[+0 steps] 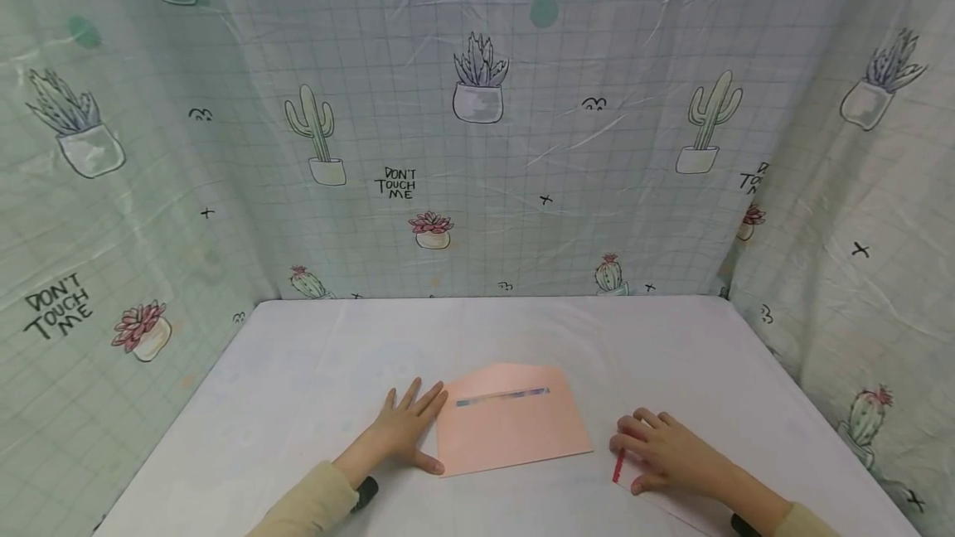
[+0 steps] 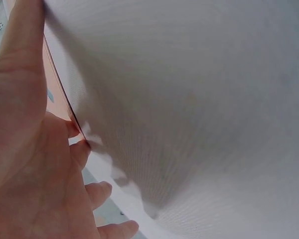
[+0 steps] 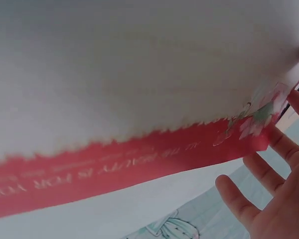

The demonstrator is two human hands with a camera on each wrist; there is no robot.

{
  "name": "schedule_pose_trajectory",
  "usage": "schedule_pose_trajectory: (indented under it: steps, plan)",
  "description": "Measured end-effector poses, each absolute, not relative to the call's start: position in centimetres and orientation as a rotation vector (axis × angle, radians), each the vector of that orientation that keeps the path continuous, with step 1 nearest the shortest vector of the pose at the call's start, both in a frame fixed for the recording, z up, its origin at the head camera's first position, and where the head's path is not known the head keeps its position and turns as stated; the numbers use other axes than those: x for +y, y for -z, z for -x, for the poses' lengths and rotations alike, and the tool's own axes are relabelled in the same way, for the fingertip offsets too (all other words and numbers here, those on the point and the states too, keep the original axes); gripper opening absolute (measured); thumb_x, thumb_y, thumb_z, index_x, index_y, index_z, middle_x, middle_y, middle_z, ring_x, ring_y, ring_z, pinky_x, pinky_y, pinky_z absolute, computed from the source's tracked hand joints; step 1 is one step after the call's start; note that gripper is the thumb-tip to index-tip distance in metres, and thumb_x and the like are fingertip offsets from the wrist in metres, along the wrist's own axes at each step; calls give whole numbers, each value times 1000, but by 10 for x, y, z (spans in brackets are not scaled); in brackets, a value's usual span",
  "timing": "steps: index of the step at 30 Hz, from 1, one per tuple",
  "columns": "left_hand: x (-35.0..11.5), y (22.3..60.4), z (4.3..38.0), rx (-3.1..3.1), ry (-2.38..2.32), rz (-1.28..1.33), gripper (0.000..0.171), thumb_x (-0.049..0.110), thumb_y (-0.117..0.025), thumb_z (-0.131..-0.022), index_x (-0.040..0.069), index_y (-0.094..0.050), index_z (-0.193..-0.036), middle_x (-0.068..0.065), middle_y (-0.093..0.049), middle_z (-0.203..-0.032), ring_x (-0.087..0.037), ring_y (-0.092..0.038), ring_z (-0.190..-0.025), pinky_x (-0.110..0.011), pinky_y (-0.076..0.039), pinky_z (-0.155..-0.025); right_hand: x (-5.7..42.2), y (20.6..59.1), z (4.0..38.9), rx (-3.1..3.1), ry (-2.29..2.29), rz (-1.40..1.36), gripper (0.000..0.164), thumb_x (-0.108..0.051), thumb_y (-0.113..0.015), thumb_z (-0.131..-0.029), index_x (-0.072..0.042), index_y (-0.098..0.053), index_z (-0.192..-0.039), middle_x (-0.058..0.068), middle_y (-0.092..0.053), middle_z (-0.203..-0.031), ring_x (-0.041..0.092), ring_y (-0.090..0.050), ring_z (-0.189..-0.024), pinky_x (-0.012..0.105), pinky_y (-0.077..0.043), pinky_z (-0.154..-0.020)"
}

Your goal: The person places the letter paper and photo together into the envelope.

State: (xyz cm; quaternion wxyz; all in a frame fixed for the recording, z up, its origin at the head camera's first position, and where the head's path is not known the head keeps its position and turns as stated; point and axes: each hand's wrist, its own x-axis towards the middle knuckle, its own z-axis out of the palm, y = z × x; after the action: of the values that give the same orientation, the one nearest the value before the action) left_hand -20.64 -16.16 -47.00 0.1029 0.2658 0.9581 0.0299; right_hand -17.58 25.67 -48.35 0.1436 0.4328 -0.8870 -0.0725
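Note:
A pink envelope (image 1: 515, 429) lies on the table, its flap edge pointing away and a narrow bluish strip (image 1: 502, 397) across its upper part. My left hand (image 1: 406, 429) spreads flat at the envelope's left edge, fingertips and thumb touching it. In the left wrist view those fingers (image 2: 79, 152) reach along the thin pink edge. To the right, my right hand (image 1: 667, 454) holds a white sheet of paper (image 1: 675, 508) by its edges, fingers bent over it. The right wrist view shows the sheet's red printed border (image 3: 139, 162), with lettering and a flower at the corner.
The white tabletop (image 1: 492, 330) extends behind and between the hands. A cactus-patterned curtain (image 1: 522, 147) hangs at the back and both sides. Dark wrist straps (image 1: 365, 494) show under the sleeves.

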Motion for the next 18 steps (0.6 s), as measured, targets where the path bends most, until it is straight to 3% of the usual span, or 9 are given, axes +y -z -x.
schedule_pose_trajectory:
  steps: [10, 18]
  plan:
    - [-162, 471, 207, 2824, -91, -793, 107, 60, -68, -60, 5, -24, -140, -11, -18, -149, -43, -13, -135, -67, -18, -99, 255, 483, 185, -2568, 235, -1280, 57, -77, -38, -65, -30, -49, -96, -10, -40, -88, 11, -37, -80, 25, -34, -61]
    - [-162, 470, 207, 2835, -78, -805, 107, 61, -67, -59, 5, -25, -139, -12, -19, -149, -44, -14, -134, -67, -19, -98, 253, 486, 192, -2456, 261, -1304, 58, -79, -37, -60, -28, -48, -84, -10, -33, -79, 8, -28, -75, 20, -21, -61]
